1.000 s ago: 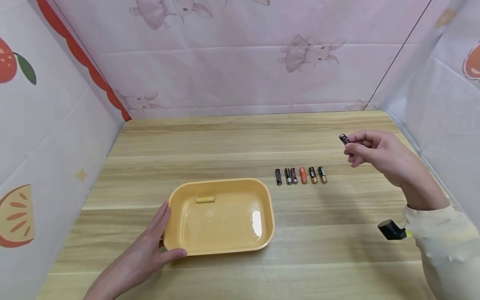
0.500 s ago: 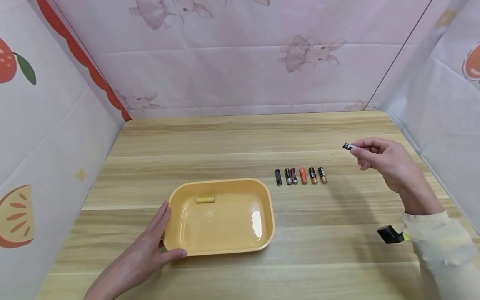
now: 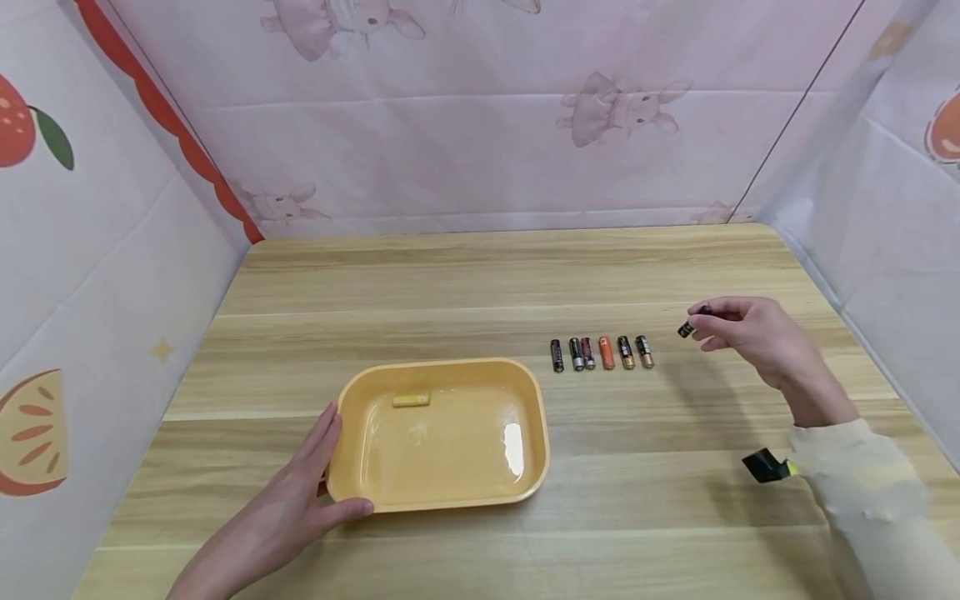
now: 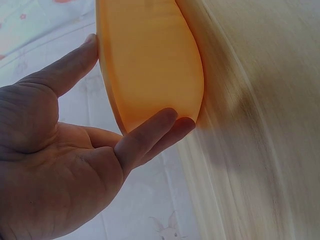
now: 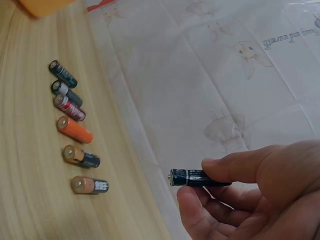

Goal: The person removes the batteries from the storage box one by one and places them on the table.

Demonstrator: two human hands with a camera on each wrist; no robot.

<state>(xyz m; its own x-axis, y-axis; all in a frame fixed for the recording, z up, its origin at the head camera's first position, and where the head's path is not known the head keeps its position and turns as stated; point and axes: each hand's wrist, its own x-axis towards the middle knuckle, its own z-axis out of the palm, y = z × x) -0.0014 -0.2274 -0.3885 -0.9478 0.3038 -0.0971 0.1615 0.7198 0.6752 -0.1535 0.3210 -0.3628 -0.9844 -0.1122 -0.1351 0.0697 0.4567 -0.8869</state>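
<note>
My right hand [image 3: 761, 342] pinches a black battery [image 3: 686, 329] between thumb and fingers, above the right part of the table. In the right wrist view that black battery [image 5: 189, 177] points left, metal tip outward. My left hand [image 3: 288, 492] rests against the left end of a yellow plastic box [image 3: 450, 506]. Its straight fingers [image 4: 150, 132] touch the outer wall and its thumb meets the rim. Inside the box, near the back wall, lies one yellow battery [image 3: 411, 400]. A row of several batteries, including an orange battery [image 3: 606, 352], lies between box and right hand.
The wooden table [image 3: 450, 292] ends at a pink cloth wall [image 3: 450, 158] with rabbit prints behind and white cloth on both sides. A black device [image 3: 765, 467] is strapped at the right wrist, below the pale sleeve [image 3: 862, 483].
My right hand has come lower and slightly nearer the row, and the battery in it has turned between the fingers. The left hand and the box stay where they were.
</note>
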